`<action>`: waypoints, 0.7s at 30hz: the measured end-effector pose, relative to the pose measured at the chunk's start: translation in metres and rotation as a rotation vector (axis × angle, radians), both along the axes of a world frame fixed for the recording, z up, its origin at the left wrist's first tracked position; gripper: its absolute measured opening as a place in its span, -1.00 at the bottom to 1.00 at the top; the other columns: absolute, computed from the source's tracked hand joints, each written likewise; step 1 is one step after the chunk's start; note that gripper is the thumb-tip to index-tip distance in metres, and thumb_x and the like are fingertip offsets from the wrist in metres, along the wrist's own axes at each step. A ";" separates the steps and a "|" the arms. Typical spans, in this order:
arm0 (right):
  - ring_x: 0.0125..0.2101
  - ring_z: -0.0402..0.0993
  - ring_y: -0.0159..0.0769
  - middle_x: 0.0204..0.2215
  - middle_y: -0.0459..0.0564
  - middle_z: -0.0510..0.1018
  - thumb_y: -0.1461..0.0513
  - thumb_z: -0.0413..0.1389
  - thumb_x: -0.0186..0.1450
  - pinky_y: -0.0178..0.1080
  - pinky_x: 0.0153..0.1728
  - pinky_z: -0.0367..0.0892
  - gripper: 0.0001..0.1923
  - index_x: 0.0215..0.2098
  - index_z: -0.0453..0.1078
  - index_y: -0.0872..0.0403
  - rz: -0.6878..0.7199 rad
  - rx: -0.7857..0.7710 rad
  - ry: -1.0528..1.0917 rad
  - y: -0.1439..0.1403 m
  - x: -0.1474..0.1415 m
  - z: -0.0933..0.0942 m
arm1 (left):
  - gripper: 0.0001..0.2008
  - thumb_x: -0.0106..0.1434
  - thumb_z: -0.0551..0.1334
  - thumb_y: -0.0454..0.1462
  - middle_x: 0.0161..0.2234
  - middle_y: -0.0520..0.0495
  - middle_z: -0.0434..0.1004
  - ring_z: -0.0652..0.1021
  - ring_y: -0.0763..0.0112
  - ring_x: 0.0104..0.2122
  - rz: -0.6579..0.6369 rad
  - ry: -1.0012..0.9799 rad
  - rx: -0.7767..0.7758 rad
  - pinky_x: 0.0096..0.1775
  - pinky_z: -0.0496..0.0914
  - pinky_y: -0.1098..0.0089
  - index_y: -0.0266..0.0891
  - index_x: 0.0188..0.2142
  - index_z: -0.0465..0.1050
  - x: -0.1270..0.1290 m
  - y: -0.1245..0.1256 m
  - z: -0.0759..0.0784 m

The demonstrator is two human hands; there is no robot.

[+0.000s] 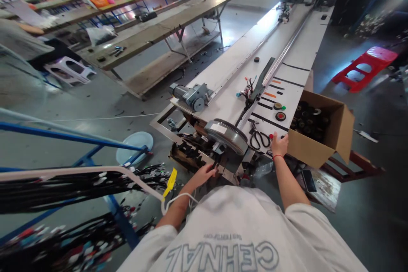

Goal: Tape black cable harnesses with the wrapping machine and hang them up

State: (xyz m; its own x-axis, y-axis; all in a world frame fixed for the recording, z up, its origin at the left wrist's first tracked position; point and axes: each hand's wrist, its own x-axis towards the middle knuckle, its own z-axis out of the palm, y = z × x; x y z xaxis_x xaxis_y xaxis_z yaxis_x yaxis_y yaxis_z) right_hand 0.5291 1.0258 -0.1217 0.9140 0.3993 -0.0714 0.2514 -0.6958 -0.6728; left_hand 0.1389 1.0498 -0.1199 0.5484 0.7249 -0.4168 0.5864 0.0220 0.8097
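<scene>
The grey wheel (228, 136) sits at the near end of the white tabletop (223, 102). Just below it, the left hand (204, 175) has its fingers bunched at a dark part (too shadowed to tell if gripped). The right hand (279, 145) touches the tabletop's edge beside the scissors (254, 129), its grip unclear; both forearms reach forward.

"CEHNAL" lettering (223, 257), upside down, white shirt (245, 212); smaller line (222, 236) unclear
</scene>
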 end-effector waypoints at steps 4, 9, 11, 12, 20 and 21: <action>0.13 0.24 0.22 0.15 0.47 0.26 -0.12 -0.04 0.34 0.08 0.11 0.19 -0.16 0.32 0.03 0.36 0.014 0.001 -0.003 0.001 0.001 -0.001 | -0.61 0.27 0.10 0.01 -0.39 -0.06 0.53 0.53 0.30 -0.35 -0.007 0.102 0.040 -0.24 0.38 0.35 -0.29 -0.26 0.43 0.001 -0.011 -0.006; 0.14 0.23 0.21 0.14 0.46 0.27 -0.10 -0.02 0.32 0.08 0.13 0.17 -0.18 0.30 0.08 0.36 0.007 0.052 -0.016 0.001 0.006 -0.008 | -0.72 0.28 0.17 -0.18 -0.12 -0.20 0.51 0.52 0.16 -0.08 0.258 0.287 0.379 -0.01 0.38 0.23 -0.27 -0.08 0.44 0.000 -0.009 0.015; 0.15 0.22 0.19 0.14 0.48 0.27 -0.05 -0.03 0.33 0.07 0.16 0.15 -0.21 0.29 0.08 0.40 0.033 0.075 -0.009 0.002 0.009 -0.012 | -0.65 0.28 0.17 -0.24 0.01 -0.25 0.42 0.44 0.12 0.05 0.354 0.278 0.600 0.11 0.33 0.16 -0.27 0.05 0.37 -0.001 -0.002 0.025; 0.16 0.20 0.19 0.14 0.49 0.27 -0.02 -0.04 0.33 0.07 0.17 0.13 -0.23 0.28 0.07 0.42 0.048 0.084 -0.010 0.002 0.010 -0.013 | -0.61 0.28 0.17 -0.26 0.06 -0.27 0.37 0.40 0.12 0.10 0.372 0.257 0.687 0.16 0.29 0.14 -0.27 0.09 0.34 -0.001 0.001 0.029; 0.19 0.16 0.17 0.15 0.50 0.23 0.05 -0.06 0.37 0.11 0.20 0.08 -0.32 0.26 0.04 0.41 0.092 0.107 -0.045 0.003 0.020 -0.026 | -0.51 0.23 0.23 -0.31 0.11 -0.36 0.34 0.38 0.00 0.13 0.385 0.307 0.674 0.16 0.27 0.01 -0.33 0.15 0.25 0.010 0.040 0.031; 0.20 0.15 0.18 0.17 0.51 0.22 0.05 -0.03 0.36 0.13 0.20 0.08 -0.31 0.27 0.05 0.40 0.083 0.092 -0.052 0.002 0.019 -0.025 | -0.55 0.26 0.21 -0.31 0.07 -0.34 0.39 0.41 0.04 0.09 0.380 0.292 0.634 0.13 0.30 0.05 -0.33 0.14 0.27 0.011 0.042 0.032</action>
